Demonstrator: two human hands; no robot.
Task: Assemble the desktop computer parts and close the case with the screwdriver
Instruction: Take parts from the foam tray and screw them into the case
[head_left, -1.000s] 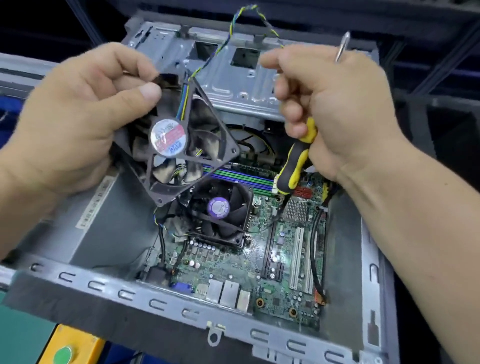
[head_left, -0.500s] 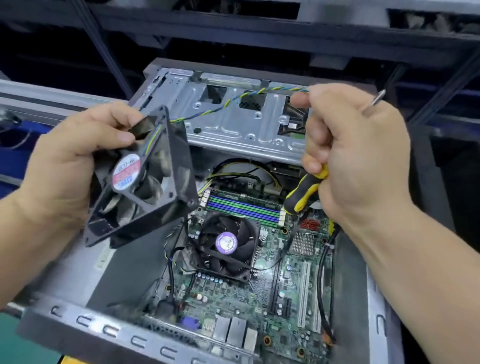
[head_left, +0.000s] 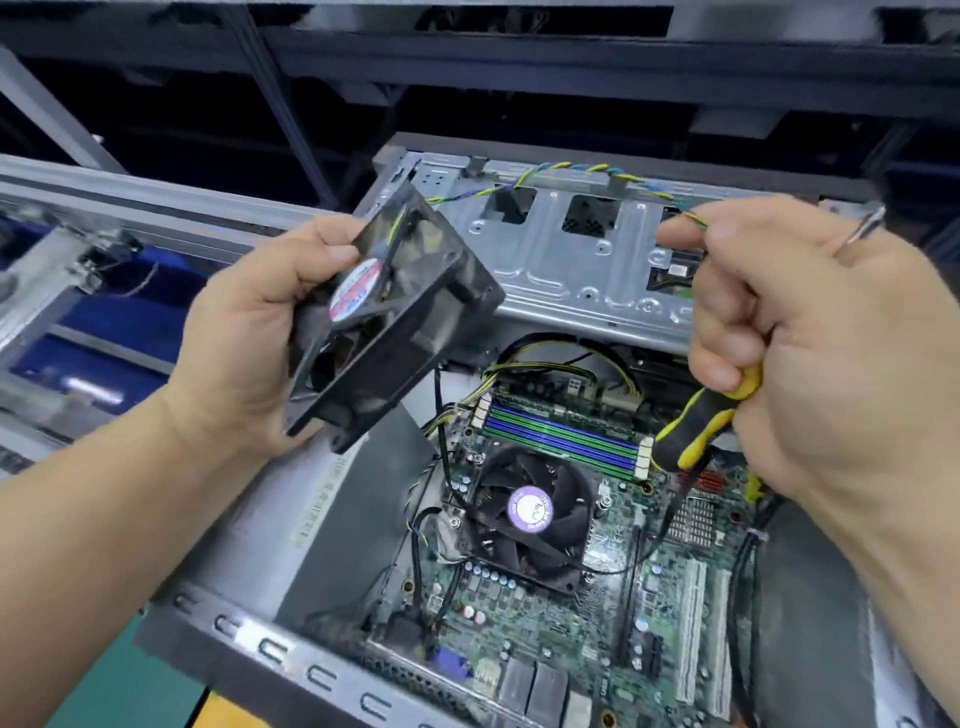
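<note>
My left hand (head_left: 249, 343) grips a dusty black case fan (head_left: 395, 317) by its frame, tilted, above the left side of the open computer case (head_left: 291, 652). The fan's twisted multicoloured cable (head_left: 571, 169) runs right across the drive cage to my right hand (head_left: 795, 338), which pinches the cable's end between thumb and forefinger. The same hand holds a yellow-and-black screwdriver (head_left: 701, 421) in its curled fingers, with the metal shaft sticking out past its knuckles. Below lies the motherboard (head_left: 571, 613) with its CPU cooler fan (head_left: 527, 514).
A grey metal drive cage (head_left: 571, 270) spans the case's far end. RAM slots (head_left: 563, 434) and yellow-black power wires (head_left: 545, 353) sit behind the cooler. Dark shelving frames the background. A metal rail and blue bin (head_left: 104, 312) lie at left; a green mat (head_left: 130, 696) lies in front.
Both hands have dropped lower in view as the camera tilted up. The fan has turned more edge-on and the cable is stretched out straighter between the hands.
</note>
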